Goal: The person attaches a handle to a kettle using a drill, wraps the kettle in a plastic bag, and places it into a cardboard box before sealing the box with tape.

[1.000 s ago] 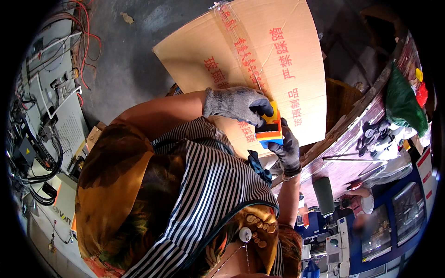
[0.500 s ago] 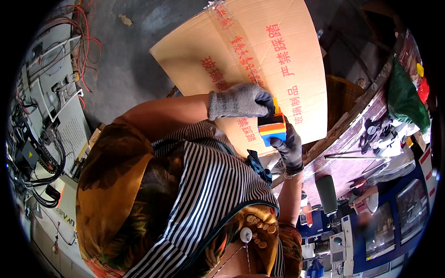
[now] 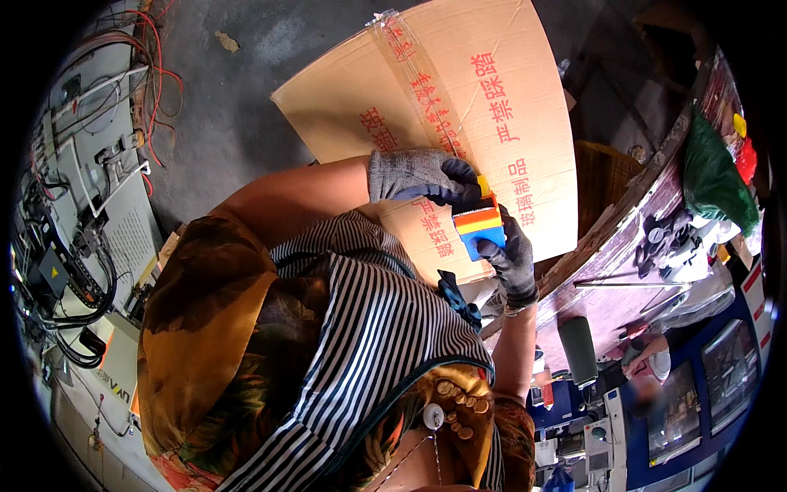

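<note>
Both my hands wear grey knit gloves with dark palms. My right hand (image 3: 515, 261) is closed around a small blue and orange block (image 3: 479, 231), thumb on its blue face. A yellow piece (image 3: 483, 184) shows at the block's upper end. My left hand (image 3: 426, 175) reaches in from the left with fingers curled at that end, against the yellow piece; the fingertips are partly hidden. Beneath both hands lies a large flat cardboard carton (image 3: 537, 98) with red printing and a strip of clear tape (image 3: 414, 66) along it.
On the right runs a worn, curved table (image 3: 607, 279) with a green bag (image 3: 713, 176), dark gloves (image 3: 660, 238) and a dark green cylinder (image 3: 579, 346). Another person (image 3: 652, 361) is by blue machines beyond it. White cabinets (image 3: 123, 205) with cables and red hoses line the left.
The block has tilted slightly and shifted a little left over the carton. My left fingers have shifted slightly at its upper end. The other person's arm has moved.
</note>
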Motion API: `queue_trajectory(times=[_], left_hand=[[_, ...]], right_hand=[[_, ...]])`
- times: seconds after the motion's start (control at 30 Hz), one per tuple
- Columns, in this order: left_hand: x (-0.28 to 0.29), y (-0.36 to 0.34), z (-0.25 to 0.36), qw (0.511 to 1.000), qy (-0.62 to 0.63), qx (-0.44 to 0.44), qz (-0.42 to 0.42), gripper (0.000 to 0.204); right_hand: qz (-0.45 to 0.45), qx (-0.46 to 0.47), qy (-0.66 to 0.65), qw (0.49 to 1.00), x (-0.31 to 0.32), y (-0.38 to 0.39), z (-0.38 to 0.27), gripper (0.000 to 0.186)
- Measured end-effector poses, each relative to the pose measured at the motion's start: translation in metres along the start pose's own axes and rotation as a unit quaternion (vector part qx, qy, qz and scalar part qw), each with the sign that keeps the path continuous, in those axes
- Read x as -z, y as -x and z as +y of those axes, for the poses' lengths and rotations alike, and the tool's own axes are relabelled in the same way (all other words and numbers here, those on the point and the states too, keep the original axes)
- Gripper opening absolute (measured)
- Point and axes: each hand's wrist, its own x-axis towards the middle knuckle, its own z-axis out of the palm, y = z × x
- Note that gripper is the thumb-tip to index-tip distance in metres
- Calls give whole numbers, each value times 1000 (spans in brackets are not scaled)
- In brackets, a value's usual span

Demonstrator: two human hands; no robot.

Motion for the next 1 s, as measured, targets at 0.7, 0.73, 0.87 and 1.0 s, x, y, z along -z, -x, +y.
queue_trajectory(times=[0.7, 0.73, 0.87, 1.0], left_hand=[[20, 15, 16, 967, -141, -186, 98, 30], [19, 16, 12, 977, -108, -161, 90, 31], [9, 24, 14, 990, 120, -4, 71, 31], [9, 24, 7, 976, 183, -48, 108, 28]], right_hand=[[13, -25, -24, 999, -4, 4, -3, 90], [11, -29, -19, 999, -3, 4, -3, 90], [19, 3, -17, 1000, -4, 5, 5, 89], [20, -1, -13, 1000, -2, 5, 4, 86]])
